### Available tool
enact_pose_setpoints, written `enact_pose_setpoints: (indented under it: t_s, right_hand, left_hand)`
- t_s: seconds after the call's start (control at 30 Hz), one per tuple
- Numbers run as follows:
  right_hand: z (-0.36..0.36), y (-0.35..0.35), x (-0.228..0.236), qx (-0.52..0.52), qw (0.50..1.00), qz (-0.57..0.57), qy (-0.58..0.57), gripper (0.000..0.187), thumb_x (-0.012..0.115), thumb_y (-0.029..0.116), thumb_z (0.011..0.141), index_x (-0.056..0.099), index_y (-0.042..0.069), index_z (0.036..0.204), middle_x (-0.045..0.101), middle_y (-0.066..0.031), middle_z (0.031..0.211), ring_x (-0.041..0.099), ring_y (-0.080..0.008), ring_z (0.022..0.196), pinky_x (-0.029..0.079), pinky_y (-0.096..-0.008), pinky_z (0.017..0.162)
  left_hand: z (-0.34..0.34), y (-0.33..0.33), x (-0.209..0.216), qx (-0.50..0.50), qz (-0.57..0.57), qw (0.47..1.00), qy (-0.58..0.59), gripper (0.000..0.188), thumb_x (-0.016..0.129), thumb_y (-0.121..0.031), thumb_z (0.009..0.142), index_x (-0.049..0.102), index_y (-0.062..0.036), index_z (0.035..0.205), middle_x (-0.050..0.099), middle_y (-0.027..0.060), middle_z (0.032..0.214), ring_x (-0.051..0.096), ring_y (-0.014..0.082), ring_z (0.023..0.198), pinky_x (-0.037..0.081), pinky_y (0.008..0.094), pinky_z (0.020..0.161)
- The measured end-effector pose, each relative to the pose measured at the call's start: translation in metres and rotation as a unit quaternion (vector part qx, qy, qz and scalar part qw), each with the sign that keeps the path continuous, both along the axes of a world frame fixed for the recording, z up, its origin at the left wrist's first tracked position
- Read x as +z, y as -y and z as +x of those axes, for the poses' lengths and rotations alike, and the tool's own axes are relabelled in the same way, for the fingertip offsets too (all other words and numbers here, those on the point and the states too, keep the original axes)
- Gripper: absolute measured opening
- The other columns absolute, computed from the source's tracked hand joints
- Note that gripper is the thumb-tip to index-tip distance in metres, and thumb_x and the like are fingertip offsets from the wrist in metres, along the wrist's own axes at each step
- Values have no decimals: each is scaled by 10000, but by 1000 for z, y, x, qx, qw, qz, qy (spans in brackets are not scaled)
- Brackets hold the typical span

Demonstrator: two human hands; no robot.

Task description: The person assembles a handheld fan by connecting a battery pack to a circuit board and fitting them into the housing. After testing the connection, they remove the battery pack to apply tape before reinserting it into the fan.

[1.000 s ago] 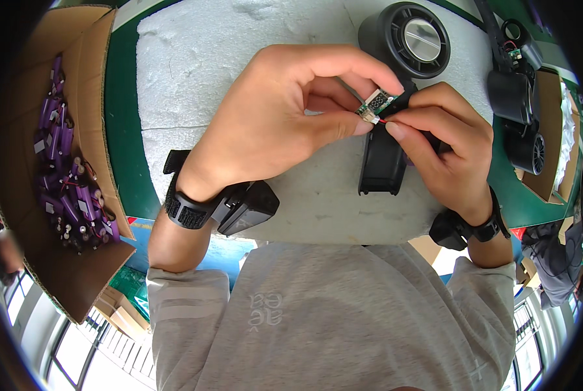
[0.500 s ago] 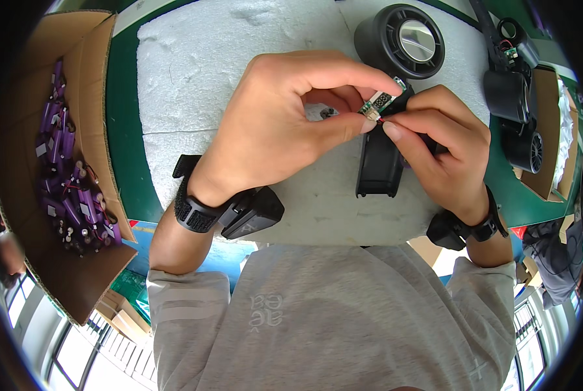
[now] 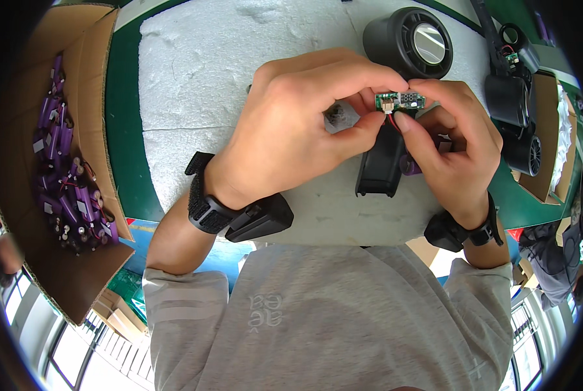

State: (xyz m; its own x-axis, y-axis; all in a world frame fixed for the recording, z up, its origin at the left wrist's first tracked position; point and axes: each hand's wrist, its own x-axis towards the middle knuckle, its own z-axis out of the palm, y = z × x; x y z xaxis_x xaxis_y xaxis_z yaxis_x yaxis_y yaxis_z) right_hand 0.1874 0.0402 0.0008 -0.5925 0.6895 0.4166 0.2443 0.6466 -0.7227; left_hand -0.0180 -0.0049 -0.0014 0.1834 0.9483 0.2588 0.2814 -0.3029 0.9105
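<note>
A small green circuit board (image 3: 410, 100) with a white connector (image 3: 388, 104) is held level between both hands. My left hand (image 3: 298, 124) is closed in a pinch at the board's left end, index finger above and thumb below. My right hand (image 3: 458, 146) grips its right side, the thumb beside the red and black wires (image 3: 392, 120) leaving the connector. Beneath the hands lies a black handle-shaped housing (image 3: 377, 163). Part of a purple battery cell (image 3: 409, 164) shows beside it, mostly covered by my right hand. Just beyond stands a round black fan head (image 3: 396, 42).
White foam sheeting (image 3: 187, 72) covers much of the green table (image 3: 141, 189). At left, a cardboard box (image 3: 92, 78) holds many purple battery cells (image 3: 63, 143). To the right are black fan parts (image 3: 508, 98) and another cardboard box (image 3: 547, 140) with white wrapping.
The circuit board has turned from a slant to nearly level, its face more visible. My right index finger has moved up to its upper edge. The fan head sits slightly further right in view.
</note>
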Motion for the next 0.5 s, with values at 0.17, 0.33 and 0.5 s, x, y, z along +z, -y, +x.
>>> enact_pose_setpoints:
  t_s: [0.17,0.33,0.5]
  right_hand:
    - [-5,6,4,-81,993,-85,-11,359,793,-36,711,674,31,1043,649,-53,871,617,-77,571,466,-205,462]
    - [-1,3,2,-41,998,-45,14,428,750,-105,739,618,-38,1140,640,-65,923,592,-42,625,432,-170,498]
    - [-1,1,6,-42,999,-12,29,397,766,-99,704,669,-14,1080,635,-52,875,588,-44,614,438,-163,504]
  left_hand:
    - [-2,-1,-6,8,25,999,-24,363,691,130,728,688,7,1070,692,87,965,672,132,792,570,250,712]
    - [2,0,-5,35,72,995,-62,348,706,96,714,721,-32,1037,695,84,918,669,143,752,552,240,654]
    - [4,0,-7,46,102,991,-72,341,716,77,706,739,-58,1019,693,76,885,661,144,721,526,235,617]
